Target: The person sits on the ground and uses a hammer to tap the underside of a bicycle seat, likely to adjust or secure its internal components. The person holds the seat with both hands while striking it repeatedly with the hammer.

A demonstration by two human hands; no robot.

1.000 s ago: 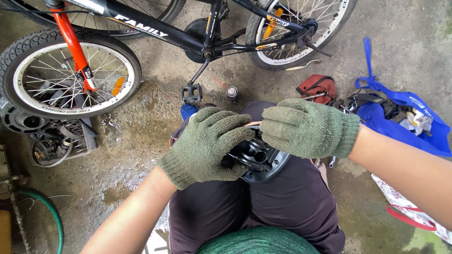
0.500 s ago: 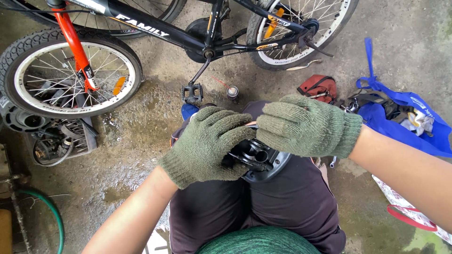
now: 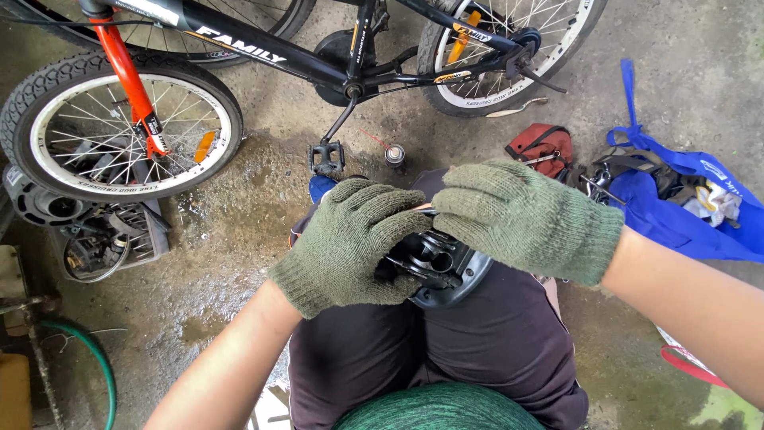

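The left hand (image 3: 350,243) is clenching its gloved fingers around a black round part (image 3: 442,267), bracing it on the lap. The right hand (image 3: 521,215) is grasping its top edge, steadying it near the bicycle (image 3: 263,52).

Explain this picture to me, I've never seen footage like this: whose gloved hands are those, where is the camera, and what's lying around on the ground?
The picture comes from a camera worn on a person's head, looking down at their own lap and hands. There is no machine here. Both hands wear green knitted gloves: the left hand and the right hand together grip a black round part resting on the person's lap. What the part is exactly cannot be told, since the gloves cover much of it.

On the wet concrete floor in front stands a black bicycle with a red fork; its pedal hangs low. Beside the pedal is a small spray can. To the right lie a red pouch and a blue bag with odds and ends. A green hose curls at the lower left.
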